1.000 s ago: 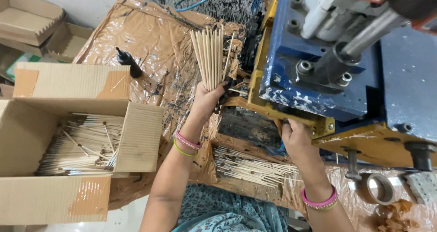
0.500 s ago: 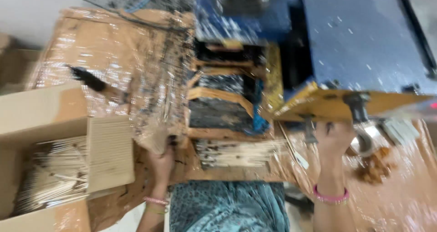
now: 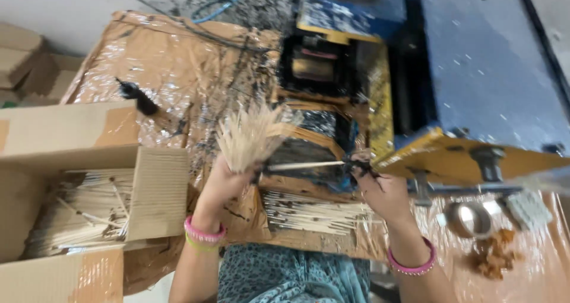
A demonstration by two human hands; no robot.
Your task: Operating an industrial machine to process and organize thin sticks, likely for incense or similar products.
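Your left hand (image 3: 228,181) is clamped on a fanned bundle of sticks (image 3: 249,138) while your right hand (image 3: 380,190) pinches one stick (image 3: 306,166) at the machine (image 3: 332,119), which next needs steady, level feeding.

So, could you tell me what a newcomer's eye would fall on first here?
Probably the fanned bundle of thin sticks gripped in the left hand at centre. Next, the blue and yellow machine at upper right, where the right hand pinches a single stick. An open cardboard box of sticks sits left.
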